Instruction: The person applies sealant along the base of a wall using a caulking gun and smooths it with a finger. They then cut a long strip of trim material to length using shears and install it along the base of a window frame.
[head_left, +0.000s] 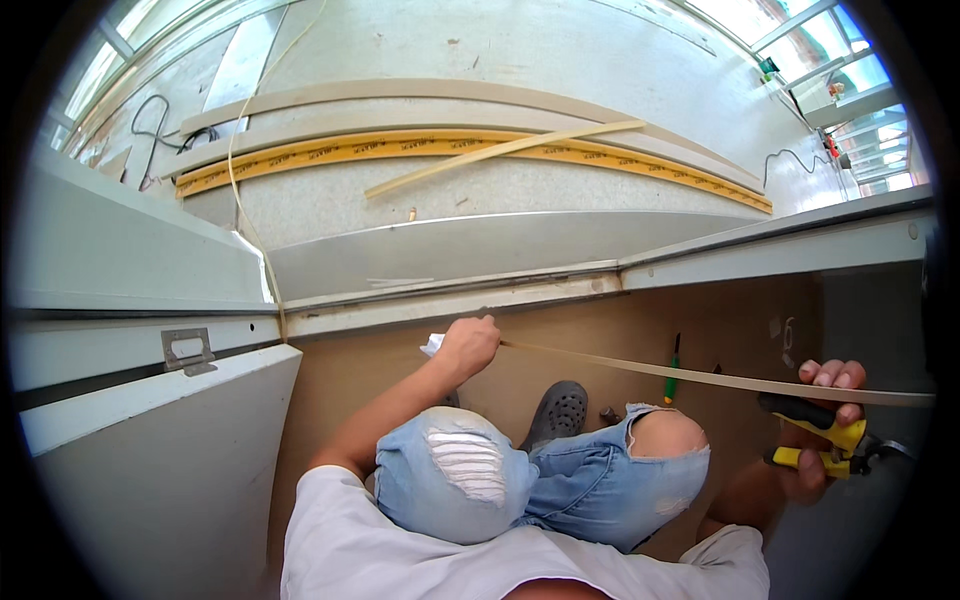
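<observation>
- Beige strip (720,379) is running sideways, left hand (470,347) pinching it
- Right hand (800,437) is clasping yellow-black pliers (842,436) and the strip
- Even tension is probably helping avoid kinks

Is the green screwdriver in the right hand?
No, the right hand holds a yellow-black tool; the screwdriver lies on the brown surface.

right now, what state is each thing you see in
Left hand, closed on thin strip
Right hand, gripping cutters, touching strip
Thin strip, running between both hands
Cutters, handles spread, jaws unclear
Green screwdriver, lying on brown floor
Jeans, ripped at both knees
Pale slat, across yellow board
</observation>
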